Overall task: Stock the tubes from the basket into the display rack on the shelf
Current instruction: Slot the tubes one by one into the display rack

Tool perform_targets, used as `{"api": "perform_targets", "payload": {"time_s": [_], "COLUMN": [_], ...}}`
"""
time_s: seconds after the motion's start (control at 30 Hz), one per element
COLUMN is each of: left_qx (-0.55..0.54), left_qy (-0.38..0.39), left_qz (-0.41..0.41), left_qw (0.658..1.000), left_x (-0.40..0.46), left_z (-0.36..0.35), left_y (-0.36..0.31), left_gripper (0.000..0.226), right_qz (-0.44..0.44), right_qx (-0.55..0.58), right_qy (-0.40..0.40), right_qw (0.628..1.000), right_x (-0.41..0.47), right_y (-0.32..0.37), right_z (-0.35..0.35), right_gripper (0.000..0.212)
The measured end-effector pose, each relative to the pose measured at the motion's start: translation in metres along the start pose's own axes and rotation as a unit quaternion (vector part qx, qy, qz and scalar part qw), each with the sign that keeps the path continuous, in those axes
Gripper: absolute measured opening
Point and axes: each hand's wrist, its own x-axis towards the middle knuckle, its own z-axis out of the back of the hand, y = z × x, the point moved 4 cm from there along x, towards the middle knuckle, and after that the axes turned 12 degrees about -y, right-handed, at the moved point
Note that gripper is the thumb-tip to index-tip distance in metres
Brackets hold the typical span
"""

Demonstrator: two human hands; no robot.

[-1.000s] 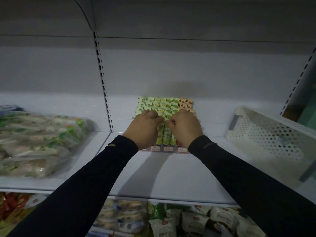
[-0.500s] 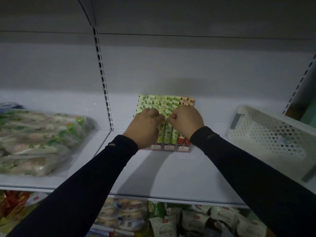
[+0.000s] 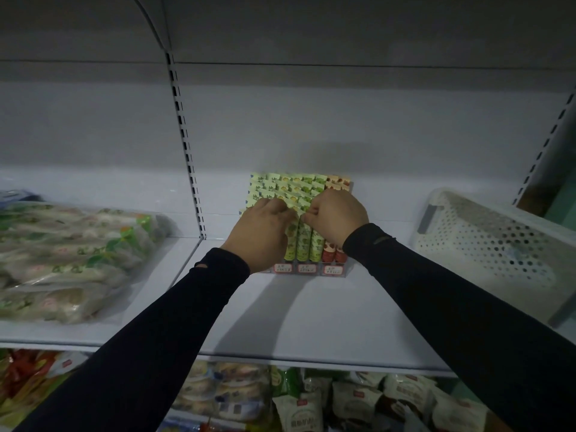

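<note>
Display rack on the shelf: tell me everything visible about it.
The display rack looks like clear plastic, with a low front lip carrying small red-bordered labels. It stands on the white shelf against the back wall, between the bagged goods and the white basket. Tubes stand in stepped rows: mostly green, one red-orange column at the right. The left hand and right hand rest over the middle rows, fingers curled on tube tops.

long black sleeves (image 3: pixel 174 322) to both wrists, the left cuff perhaps holed.
</note>
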Motion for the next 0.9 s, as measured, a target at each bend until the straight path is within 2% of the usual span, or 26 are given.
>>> {"api": "perform_targets", "payload": {"time_s": [0.07,0.3,0.43,0.63,0.9], "left_qx": [-0.01,-0.021,-0.013,-0.004,0.002], "left_qy": [-0.006,-0.013,-0.012,-0.019,-0.006], "left_qz": [0.003,-0.002,-0.007,-0.014,-0.005], "left_qw": [1.0,1.0,1.0,1.0,1.0], "left_x": [-0.0001,-0.0001,-0.001,-0.0014,-0.001], "left_z": [0.0017,0.0025,0.0024,0.0019,0.004], "left_y": [-0.0003,-0.0007,-0.002,-0.0016,-0.0033], "left_gripper": [0.044,0.045,0.046,0.043,0.049], "right_qz": [0.01,0.024,0.032,0.045,0.046], "right_qx": [0.005,0.035,0.032,0.007,0.005], "right_qy": [0.003,-0.033,-0.01,-0.003,0.021], "right_qw": [1.0,0.999,0.999,0.999,0.999], "right_x": [-0.0001,0.0003,-0.0007,0.0004,0.0006], "right_y": [0.0,-0.0051,-0.0089,-0.0073,-0.0036], "right_z": [0.0014,0.006,0.001,0.0033,0.0066], "right_gripper": [0.032,0.035,0.03,0.038,0.036]}}
